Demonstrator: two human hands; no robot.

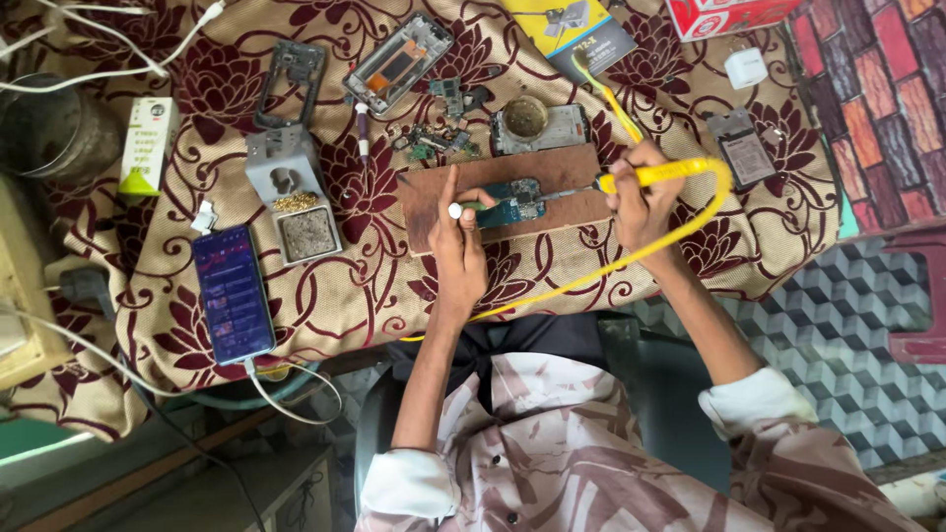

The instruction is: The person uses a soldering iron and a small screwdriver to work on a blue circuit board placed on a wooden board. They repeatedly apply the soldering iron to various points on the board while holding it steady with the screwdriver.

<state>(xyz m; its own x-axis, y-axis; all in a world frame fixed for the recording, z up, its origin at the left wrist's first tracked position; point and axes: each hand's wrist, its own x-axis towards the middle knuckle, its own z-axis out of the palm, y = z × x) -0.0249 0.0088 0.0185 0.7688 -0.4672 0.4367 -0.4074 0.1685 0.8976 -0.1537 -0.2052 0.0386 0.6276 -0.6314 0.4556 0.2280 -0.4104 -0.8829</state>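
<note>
A blue circuit board (514, 202) lies on a brown wooden board (552, 167) in the middle of the table. My left hand (455, 241) pinches a thin tool with a white knob against the circuit board's left end. My right hand (642, 202) grips a yellow soldering iron (660, 173), its metal tip touching the circuit board's right edge. The iron's yellow cord (631, 258) loops round my right wrist and back toward my body.
A lit smartphone (233, 294) on a cable lies at the left. A grey soldering stand (294, 192), phone frames (399, 61), small parts (434, 143), a round tin (525, 116), a white-green box (148, 146) and a battery (744, 148) sit on the floral cloth.
</note>
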